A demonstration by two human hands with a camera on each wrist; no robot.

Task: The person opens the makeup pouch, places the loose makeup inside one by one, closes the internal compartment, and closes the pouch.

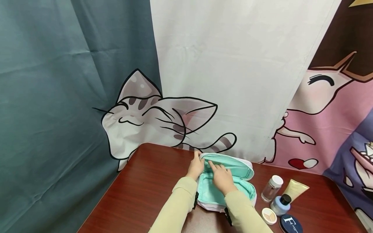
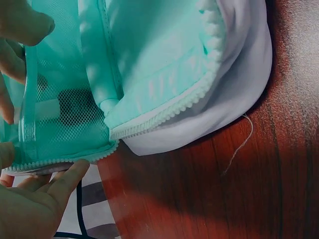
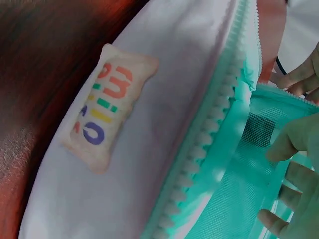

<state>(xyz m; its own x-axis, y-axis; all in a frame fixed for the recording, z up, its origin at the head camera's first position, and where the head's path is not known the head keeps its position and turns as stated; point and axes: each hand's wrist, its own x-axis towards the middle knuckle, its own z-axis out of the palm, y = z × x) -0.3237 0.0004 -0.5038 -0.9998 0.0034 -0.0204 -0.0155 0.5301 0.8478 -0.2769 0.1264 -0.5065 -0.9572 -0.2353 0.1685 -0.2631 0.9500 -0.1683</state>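
Observation:
A pouch [image 1: 212, 206], white outside and mint green inside, lies unzipped on the table with its lid raised at the back. My left hand [image 1: 196, 165] grips the left edge of the lid, as the left wrist view [image 2: 42, 204] also shows. My right hand [image 1: 223, 178] is over the lid's inner side, index finger extended toward the mesh pocket [image 2: 60, 64]; whether it touches the mesh I cannot tell. Behind the mesh shows a dark patch [image 2: 77, 107] of unclear kind. A puffy label [image 3: 107, 109] with coloured letters is on the pouch's front.
Right of the pouch stand a clear bottle with white cap [image 1: 271, 189], a cream tube [image 1: 295, 190] and a blue bottle with black cap [image 1: 280, 206]. Nearer lie a three-colour makeup pan [image 1: 268, 216] and a dark round case [image 1: 290, 224]. A printed curtain [image 1: 233, 64] hangs behind the table [image 1: 140, 191].

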